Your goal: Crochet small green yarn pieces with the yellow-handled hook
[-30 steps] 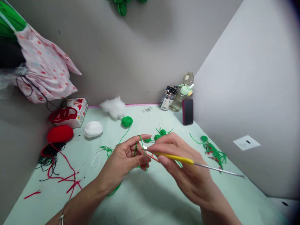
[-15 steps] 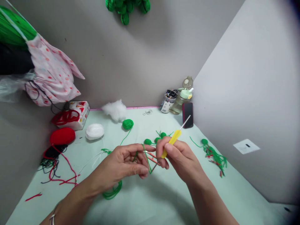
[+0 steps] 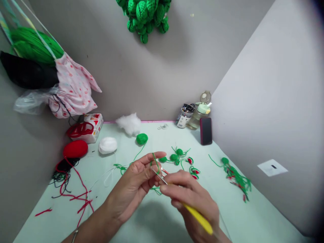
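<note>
A strand of green yarn (image 3: 156, 162) loops over the raised index finger of my left hand (image 3: 138, 179), whose thumb and other fingers are pinched together on it. My right hand (image 3: 193, 195) grips a crochet hook with a yellow handle (image 3: 198, 219). The hook's thin metal shaft (image 3: 160, 176) points up and left, its tip at the yarn by my left thumb. Behind my hands lies a green yarn ball (image 3: 142, 138) with a trailing strand. An orange-handled tool (image 3: 165, 171) is partly hidden behind my fingers.
Small green balls (image 3: 174, 157) and red-green pieces (image 3: 194, 172) lie beyond my right hand. White yarn (image 3: 107, 145), red yarn (image 3: 75, 149) and white stuffing (image 3: 129, 124) are at the left and back. A phone (image 3: 206, 131), jar (image 3: 184, 116) and bottle (image 3: 196, 118) stand by the wall.
The hook has swung round: its yellow handle now points down toward me, and its shaft reaches the yarn by my left thumb. The view has shifted, showing more of the hanging green items.
</note>
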Tool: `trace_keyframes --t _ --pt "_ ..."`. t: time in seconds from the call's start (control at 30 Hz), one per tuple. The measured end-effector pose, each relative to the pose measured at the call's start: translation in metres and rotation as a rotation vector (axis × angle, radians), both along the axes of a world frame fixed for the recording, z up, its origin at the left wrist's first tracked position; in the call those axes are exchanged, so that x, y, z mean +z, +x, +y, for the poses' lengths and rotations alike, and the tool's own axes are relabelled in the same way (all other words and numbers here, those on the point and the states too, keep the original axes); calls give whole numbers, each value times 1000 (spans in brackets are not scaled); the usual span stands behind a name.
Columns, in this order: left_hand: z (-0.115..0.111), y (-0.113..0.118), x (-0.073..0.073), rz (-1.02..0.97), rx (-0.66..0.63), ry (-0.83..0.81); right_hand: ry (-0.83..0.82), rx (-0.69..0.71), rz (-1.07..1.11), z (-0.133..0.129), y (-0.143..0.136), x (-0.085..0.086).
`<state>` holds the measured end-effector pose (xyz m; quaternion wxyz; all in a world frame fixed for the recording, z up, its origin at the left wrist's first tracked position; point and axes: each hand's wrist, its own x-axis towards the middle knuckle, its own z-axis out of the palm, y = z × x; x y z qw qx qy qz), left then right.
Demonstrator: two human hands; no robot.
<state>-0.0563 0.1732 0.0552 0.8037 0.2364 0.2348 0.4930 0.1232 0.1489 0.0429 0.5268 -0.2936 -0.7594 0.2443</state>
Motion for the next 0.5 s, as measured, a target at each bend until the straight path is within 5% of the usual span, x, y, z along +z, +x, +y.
trace_keyframes --t 0.1,0.27,0.4,0.5 --pt "-3 6 -4 40 25 -24 220 -175 -155 -5 0 -8" --pt "-2 8 -12 376 217 201 248 -300 -231 -8 3 -11" --pt "2 4 -14 674 286 553 -63 -248 2 -6 5 -5" --pt "3 3 -11 691 142 596 -430 -177 260 0 7 -5"
